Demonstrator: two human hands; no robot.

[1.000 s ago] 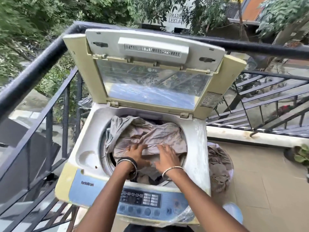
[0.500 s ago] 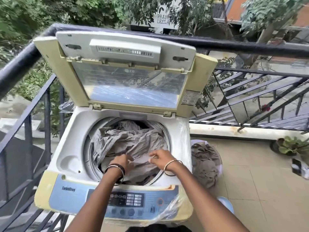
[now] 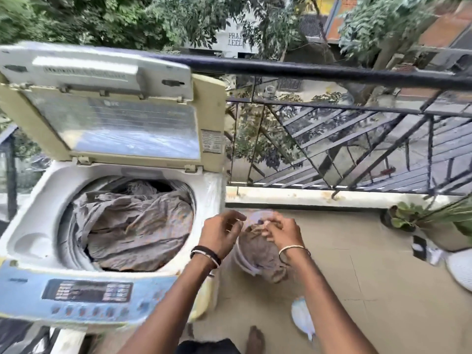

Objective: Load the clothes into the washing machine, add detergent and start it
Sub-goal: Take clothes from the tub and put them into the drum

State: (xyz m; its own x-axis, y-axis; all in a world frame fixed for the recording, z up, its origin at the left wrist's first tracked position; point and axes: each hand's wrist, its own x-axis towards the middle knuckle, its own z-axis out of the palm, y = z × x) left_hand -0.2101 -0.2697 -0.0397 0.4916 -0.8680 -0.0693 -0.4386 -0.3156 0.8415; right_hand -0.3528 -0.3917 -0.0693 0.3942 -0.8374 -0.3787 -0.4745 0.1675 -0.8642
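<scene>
The top-loading washing machine (image 3: 33, 208) stands at the left with its lid (image 3: 115, 123) raised. Crumpled grey cloth (image 3: 132, 226) fills the drum up to the rim. To the right of the machine, a white bucket (image 3: 238, 261) on the floor holds more grey-brown clothes (image 3: 258, 254). My left hand (image 3: 222, 233) hovers beside the machine's right edge, fingers loosely bent, holding nothing. My right hand (image 3: 281, 231) is over the bucket's clothes with fingers curled and nothing visibly gripped. The frame is blurred. No detergent is in view.
The control panel (image 3: 86, 291) runs along the machine's front. A black railing (image 3: 332, 72) bounds the balcony behind. Potted plants (image 3: 406, 215) and a white object (image 3: 459, 269) sit at the right. A pale blue-white item (image 3: 301, 315) lies on the tiled floor near my foot (image 3: 256, 339).
Both hands left the cloth in the drum and swung right toward the bucket. The view has turned right as well.
</scene>
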